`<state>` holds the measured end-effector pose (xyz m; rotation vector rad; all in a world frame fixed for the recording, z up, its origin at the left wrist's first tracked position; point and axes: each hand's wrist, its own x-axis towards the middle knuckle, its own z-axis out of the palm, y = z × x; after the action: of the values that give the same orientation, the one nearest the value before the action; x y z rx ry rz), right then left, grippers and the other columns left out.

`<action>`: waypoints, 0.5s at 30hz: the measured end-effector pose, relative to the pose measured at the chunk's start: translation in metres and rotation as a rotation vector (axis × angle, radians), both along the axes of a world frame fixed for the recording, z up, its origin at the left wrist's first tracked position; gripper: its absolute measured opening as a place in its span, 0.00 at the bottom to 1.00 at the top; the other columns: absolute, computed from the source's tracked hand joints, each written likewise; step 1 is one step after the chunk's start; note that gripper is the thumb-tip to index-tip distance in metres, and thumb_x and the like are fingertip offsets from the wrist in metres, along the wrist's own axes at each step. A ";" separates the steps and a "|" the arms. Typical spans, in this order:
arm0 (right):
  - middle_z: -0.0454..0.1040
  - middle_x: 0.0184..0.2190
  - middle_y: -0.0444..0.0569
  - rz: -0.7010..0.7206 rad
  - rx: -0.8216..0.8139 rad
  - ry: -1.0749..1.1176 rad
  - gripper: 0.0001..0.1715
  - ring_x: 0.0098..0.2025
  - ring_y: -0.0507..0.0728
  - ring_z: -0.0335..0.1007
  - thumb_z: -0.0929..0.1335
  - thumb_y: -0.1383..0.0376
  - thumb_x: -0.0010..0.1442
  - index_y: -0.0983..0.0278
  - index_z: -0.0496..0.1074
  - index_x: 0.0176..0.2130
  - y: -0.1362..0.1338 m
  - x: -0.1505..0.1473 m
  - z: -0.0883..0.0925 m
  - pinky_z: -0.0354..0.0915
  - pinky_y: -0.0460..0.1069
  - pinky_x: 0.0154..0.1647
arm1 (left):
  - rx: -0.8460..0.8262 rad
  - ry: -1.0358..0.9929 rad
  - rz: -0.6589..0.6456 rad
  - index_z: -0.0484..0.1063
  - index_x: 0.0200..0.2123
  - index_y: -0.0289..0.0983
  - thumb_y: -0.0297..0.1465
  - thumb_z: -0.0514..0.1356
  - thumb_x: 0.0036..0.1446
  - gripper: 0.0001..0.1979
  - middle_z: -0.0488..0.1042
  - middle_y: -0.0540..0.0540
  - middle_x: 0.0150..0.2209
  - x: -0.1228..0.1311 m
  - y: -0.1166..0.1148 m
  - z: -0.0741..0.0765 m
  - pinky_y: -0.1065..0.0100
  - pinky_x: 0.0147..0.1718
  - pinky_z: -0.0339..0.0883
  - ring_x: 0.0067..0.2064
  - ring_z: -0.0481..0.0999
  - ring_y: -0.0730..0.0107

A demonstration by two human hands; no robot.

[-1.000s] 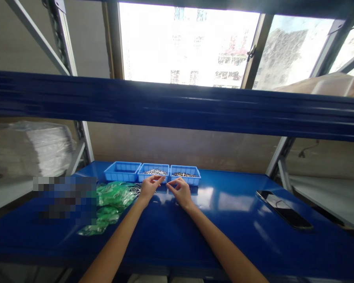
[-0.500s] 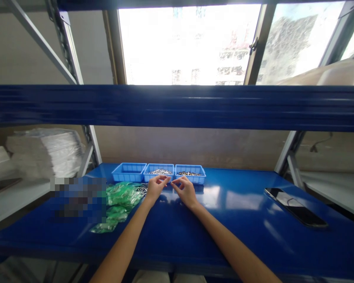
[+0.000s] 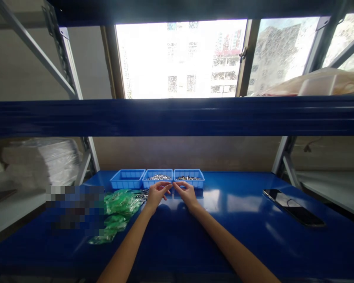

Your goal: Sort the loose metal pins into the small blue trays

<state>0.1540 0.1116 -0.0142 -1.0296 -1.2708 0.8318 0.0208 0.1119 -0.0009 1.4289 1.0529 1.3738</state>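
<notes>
Left hand (image 3: 155,196) and right hand (image 3: 189,195) come together above the blue bench (image 3: 233,239), thumb and fingers of each drawn into a pinch; whether anything is grasped between them is too small to tell. Over the bench a blue beam (image 3: 177,118) runs across the whole view, with a bright window (image 3: 179,59) behind it; both sit lower in the view than half a second ago. At far left stands a stack wrapped in clear plastic (image 3: 57,159). On the bench, crumpled green bags (image 3: 122,204) lie left of the hands, next to a pixelated patch that hides what is there. A black phone (image 3: 293,208) lies well apart on the right, any lettering on it too small to make out. Three light-blue bins stand in a row near the back edge: the left bin (image 3: 126,181), the middle bin (image 3: 146,183), just beyond the left hand, and the right bin (image 3: 198,183), just beyond the right. Silvery metal pieces (image 3: 159,177) fill the middle one, darker pieces (image 3: 187,178) the right one, and loose pieces (image 3: 141,195) lie beside the bags. Smallest change: the slight gap between the hands' fingertips now looks closed.
</notes>
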 end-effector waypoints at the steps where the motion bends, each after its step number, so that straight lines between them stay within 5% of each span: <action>1: 0.74 0.27 0.51 -0.006 -0.004 -0.002 0.21 0.24 0.52 0.65 0.69 0.52 0.44 0.68 0.74 0.29 0.000 0.001 0.000 0.57 0.45 0.22 | -0.004 -0.007 0.027 0.73 0.28 0.32 0.41 0.64 0.37 0.18 0.70 0.49 0.17 -0.002 0.000 0.001 0.77 0.13 0.61 0.20 0.70 0.74; 10: 0.74 0.27 0.49 0.025 -0.130 -0.029 0.23 0.25 0.52 0.66 0.68 0.51 0.44 0.66 0.76 0.33 -0.004 0.008 0.002 0.55 0.44 0.19 | -0.035 0.061 0.005 0.74 0.31 0.33 0.40 0.65 0.37 0.19 0.72 0.47 0.21 -0.004 0.001 -0.004 0.77 0.12 0.59 0.22 0.71 0.73; 15: 0.75 0.28 0.50 0.129 -0.033 -0.127 0.20 0.29 0.53 0.68 0.70 0.53 0.43 0.66 0.76 0.30 -0.005 0.006 -0.002 0.60 0.45 0.25 | -0.028 0.029 0.082 0.74 0.28 0.32 0.41 0.65 0.36 0.19 0.71 0.48 0.19 -0.005 0.001 -0.001 0.77 0.13 0.59 0.21 0.69 0.74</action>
<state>0.1598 0.1063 -0.0164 -1.0489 -1.4477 0.8992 0.0155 0.1125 -0.0017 1.4024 1.1568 1.3949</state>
